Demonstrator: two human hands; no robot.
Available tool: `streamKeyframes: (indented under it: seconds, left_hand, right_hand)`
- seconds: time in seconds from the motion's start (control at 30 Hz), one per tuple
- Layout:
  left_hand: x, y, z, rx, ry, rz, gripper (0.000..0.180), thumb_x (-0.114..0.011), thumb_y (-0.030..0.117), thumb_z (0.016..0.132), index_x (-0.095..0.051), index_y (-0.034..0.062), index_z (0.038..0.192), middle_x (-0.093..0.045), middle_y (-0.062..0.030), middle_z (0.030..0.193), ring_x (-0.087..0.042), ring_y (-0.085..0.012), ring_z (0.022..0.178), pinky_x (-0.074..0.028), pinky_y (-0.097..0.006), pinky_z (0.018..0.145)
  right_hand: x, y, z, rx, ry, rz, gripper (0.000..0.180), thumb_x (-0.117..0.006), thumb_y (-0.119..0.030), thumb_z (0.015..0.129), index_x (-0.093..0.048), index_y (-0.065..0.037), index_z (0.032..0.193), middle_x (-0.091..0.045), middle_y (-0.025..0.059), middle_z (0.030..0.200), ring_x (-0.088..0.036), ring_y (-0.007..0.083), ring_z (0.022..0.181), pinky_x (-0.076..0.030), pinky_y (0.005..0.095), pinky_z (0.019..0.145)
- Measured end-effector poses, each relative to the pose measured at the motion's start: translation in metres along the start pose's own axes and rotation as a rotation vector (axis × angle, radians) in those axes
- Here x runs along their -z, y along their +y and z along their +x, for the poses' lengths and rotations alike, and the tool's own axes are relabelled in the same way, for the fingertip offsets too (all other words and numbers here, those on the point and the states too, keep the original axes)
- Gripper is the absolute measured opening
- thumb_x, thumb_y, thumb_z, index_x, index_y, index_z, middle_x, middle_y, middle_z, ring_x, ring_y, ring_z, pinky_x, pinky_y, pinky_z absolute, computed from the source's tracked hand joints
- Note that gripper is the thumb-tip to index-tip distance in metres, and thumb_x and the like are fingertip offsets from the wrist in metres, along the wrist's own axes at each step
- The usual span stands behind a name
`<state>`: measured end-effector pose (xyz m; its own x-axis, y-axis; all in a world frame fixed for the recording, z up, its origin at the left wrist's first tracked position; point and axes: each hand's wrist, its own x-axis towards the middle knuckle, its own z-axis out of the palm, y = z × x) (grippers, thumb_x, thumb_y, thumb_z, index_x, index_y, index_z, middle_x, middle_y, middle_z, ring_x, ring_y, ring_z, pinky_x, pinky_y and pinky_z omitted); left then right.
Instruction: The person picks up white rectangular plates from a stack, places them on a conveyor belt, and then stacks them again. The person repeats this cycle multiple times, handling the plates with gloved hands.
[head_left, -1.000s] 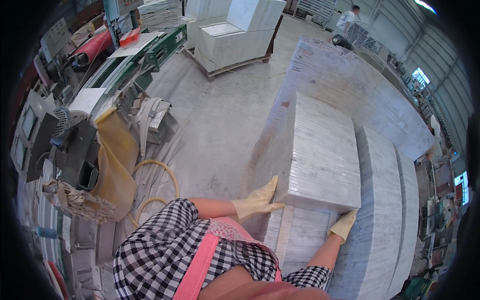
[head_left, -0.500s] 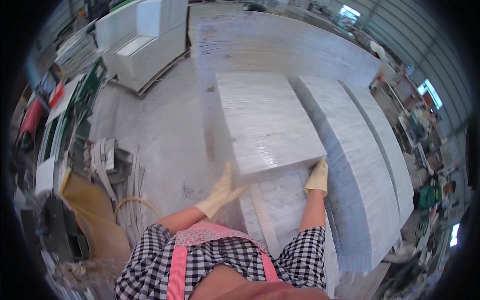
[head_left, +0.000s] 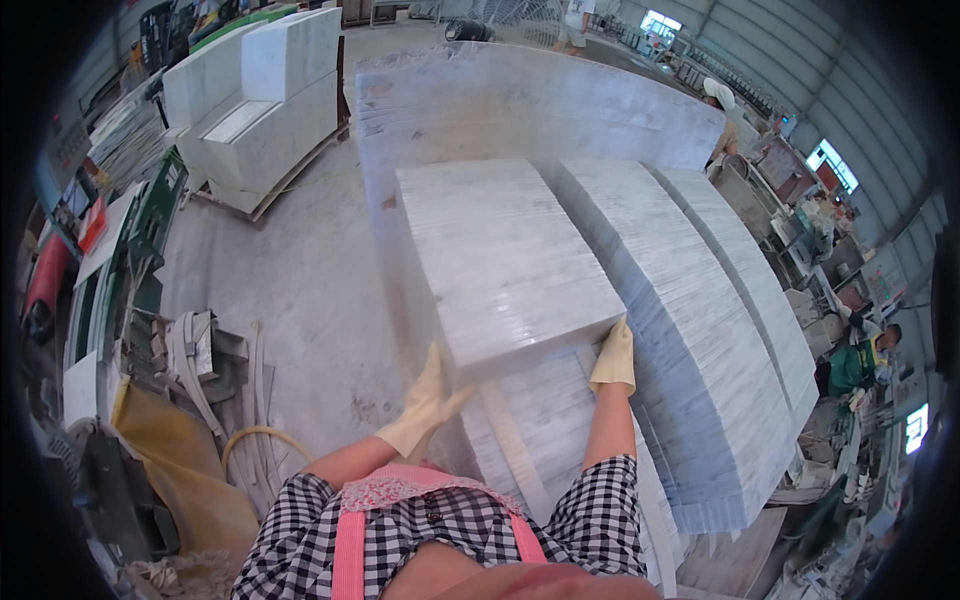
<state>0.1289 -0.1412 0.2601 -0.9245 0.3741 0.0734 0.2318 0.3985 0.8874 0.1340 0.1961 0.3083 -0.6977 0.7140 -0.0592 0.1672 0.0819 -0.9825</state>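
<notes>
A stack of thin whitish stone slabs [head_left: 505,255], edges in a row, lies before me. My left hand [head_left: 425,405], in a cream rubber glove, is beside its near left corner, thumb spread away from the fingers. At the near right corner, my right hand [head_left: 614,358] in a matching glove has its fingers bent against the slab edge; their tips are partly hidden. Beneath and nearer to me is a lower layer of slabs [head_left: 550,425], with a pale strip [head_left: 512,440] lying along it.
Two more long slab rows [head_left: 680,330] [head_left: 745,270] run along the right. A large upright slab [head_left: 540,100] stands behind. Stone blocks [head_left: 265,120] rest on a pallet at the far left. Scrap strips [head_left: 190,360] and a yellow hose [head_left: 260,435] lie left. A person in green [head_left: 855,360] is at the right.
The whole view has shifted, so the slabs and blocks appear farther left. Both hands keep their places at the stack's near corners.
</notes>
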Motion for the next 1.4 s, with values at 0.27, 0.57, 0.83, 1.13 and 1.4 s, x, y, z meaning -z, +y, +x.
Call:
streamKeyframes:
  seconds: [0.27,0.57,0.83,1.13,1.4]
  left_hand:
    - [-0.001,-0.001,-0.006,-0.037,0.016,-0.013,0.103,-0.075,0.032,0.086,-0.008,-0.0072,0.155,-0.037,-0.0325,0.151,-0.039,-0.0422,0.141,-0.033,-0.039,0.116]
    - [-0.002,-0.002,-0.009,0.012,0.023,-0.072,0.103,-0.075,0.032,0.085,-0.01,-0.0077,0.155,-0.041,-0.0324,0.148,-0.043,-0.041,0.139,-0.035,-0.038,0.114]
    - [-0.005,-0.002,-0.007,0.056,0.03,-0.089,0.101,-0.073,0.028,0.085,-0.01,0.0057,0.16,-0.044,-0.028,0.149,-0.045,-0.0392,0.138,-0.038,-0.04,0.111]
    - [-0.005,-0.006,-0.007,0.014,0.028,-0.102,0.104,-0.074,0.031,0.083,-0.011,-0.0062,0.156,-0.04,-0.0337,0.149,-0.042,-0.0432,0.139,-0.035,-0.04,0.115]
    - [-0.006,-0.007,-0.007,0.012,0.008,-0.128,0.107,-0.075,0.032,0.082,-0.007,-0.0069,0.156,-0.033,-0.0341,0.153,-0.036,-0.0431,0.143,-0.032,-0.04,0.117]
  right_hand:
    - [0.003,0.011,0.01,0.062,-0.03,0.031,0.069,-0.033,-0.057,0.105,-0.056,-0.002,0.137,-0.062,0.0067,0.127,-0.056,0.0174,0.112,-0.041,0.0296,0.099]
    - [0.004,0.013,0.01,0.083,0.005,0.023,0.065,-0.033,-0.053,0.106,-0.059,0.0,0.133,-0.065,0.0066,0.121,-0.058,0.0175,0.104,-0.043,0.0284,0.093]
    - [0.007,-0.014,-0.012,0.07,-0.01,-0.161,0.07,-0.026,-0.055,0.106,-0.054,0.002,0.136,-0.062,0.0137,0.132,-0.056,0.0253,0.12,-0.039,0.0344,0.103]
    - [0.007,-0.016,-0.011,0.065,-0.011,-0.166,0.07,-0.025,-0.055,0.106,-0.052,0.0,0.139,-0.06,0.014,0.136,-0.054,0.0269,0.126,-0.038,0.0357,0.107]
    - [0.009,-0.007,-0.011,0.027,0.021,-0.246,0.067,-0.026,-0.054,0.106,-0.047,-0.003,0.145,-0.053,0.0126,0.142,-0.05,0.0254,0.13,-0.037,0.0339,0.109]
